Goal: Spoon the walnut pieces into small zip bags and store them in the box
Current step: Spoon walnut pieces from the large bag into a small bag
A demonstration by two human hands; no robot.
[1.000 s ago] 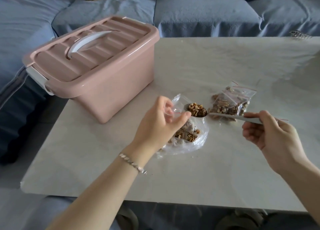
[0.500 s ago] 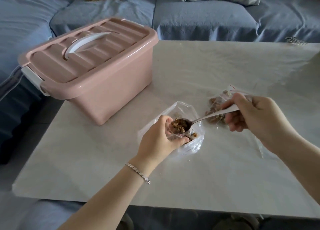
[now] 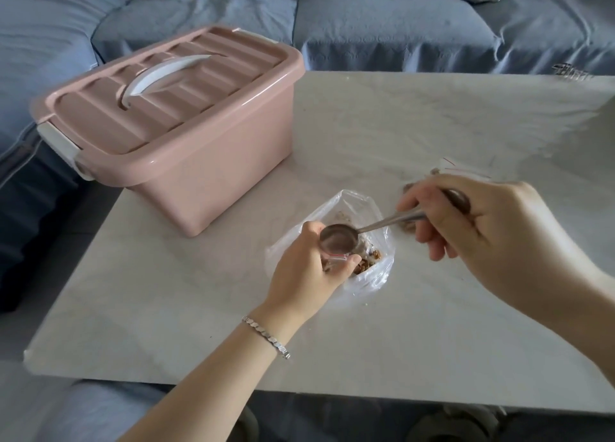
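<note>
My left hand (image 3: 307, 272) pinches the red-striped mouth of a small clear zip bag (image 3: 372, 268) that lies on the table with walnut pieces (image 3: 369, 263) inside. My right hand (image 3: 479, 228) grips the handle of a metal spoon (image 3: 339, 238). The spoon's bowl is turned over at the bag's mouth, its back facing up. A second zip bag of walnuts (image 3: 449, 168) lies behind my right hand, mostly hidden. The pink box (image 3: 206, 175) stands at the table's far left, its lid with a white handle on.
The pale marble table (image 3: 399, 341) reaches the frame's right edge. A blue sofa (image 3: 382, 32) with cushions runs behind and to the left of it. A small dark object (image 3: 570, 70) lies at the far right corner.
My right hand carried the loaded spoon left from the second bag to the bag in my left hand and tipped it over. The nuts are off the spoon.
</note>
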